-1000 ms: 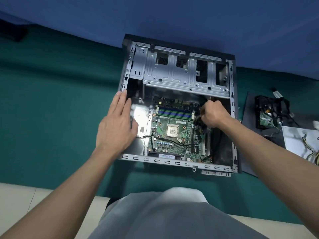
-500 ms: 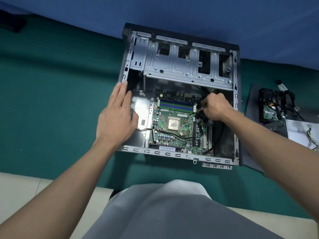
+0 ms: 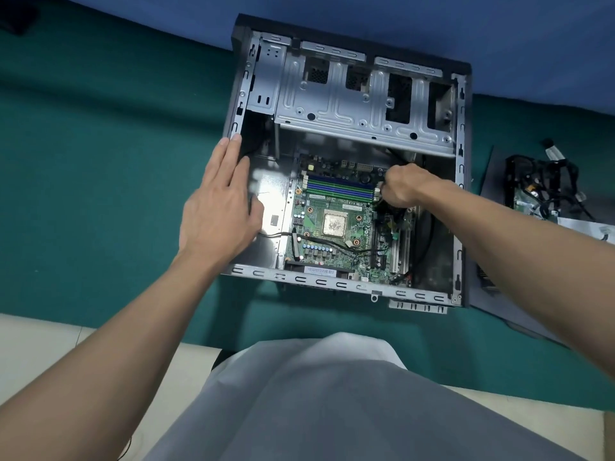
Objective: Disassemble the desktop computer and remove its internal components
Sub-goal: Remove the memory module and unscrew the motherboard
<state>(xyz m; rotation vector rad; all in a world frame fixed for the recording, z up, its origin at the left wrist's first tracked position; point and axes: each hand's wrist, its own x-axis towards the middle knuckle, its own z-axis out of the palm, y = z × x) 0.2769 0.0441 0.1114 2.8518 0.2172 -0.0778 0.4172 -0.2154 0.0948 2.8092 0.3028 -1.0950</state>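
The left hand (image 3: 216, 211) lies flat with straight fingers on the left rim of the open grey metal desktop computer case (image 3: 346, 288), its fingertips on the rim's edge and its palm over the bare steel floor inside. The right hand (image 3: 404, 188) reaches in from the right, its fingers curled tight into a fist on a black cable (image 3: 394, 154) at the right end of the blue and green memory slots (image 3: 339, 189). The case lies on its side, open face up, on the dark green table covering (image 3: 100, 161), with its far end by the blue cloth (image 3: 332, 11). Inside sits the green motherboard (image 3: 332, 252) with a square bare processor (image 3: 334, 222) in the middle and a thin black wire (image 3: 327, 241) across it. The silver perforated drive cage (image 3: 349, 104) fills the far part. Right of the case lies a tangle of black-wired removed parts (image 3: 539, 181).
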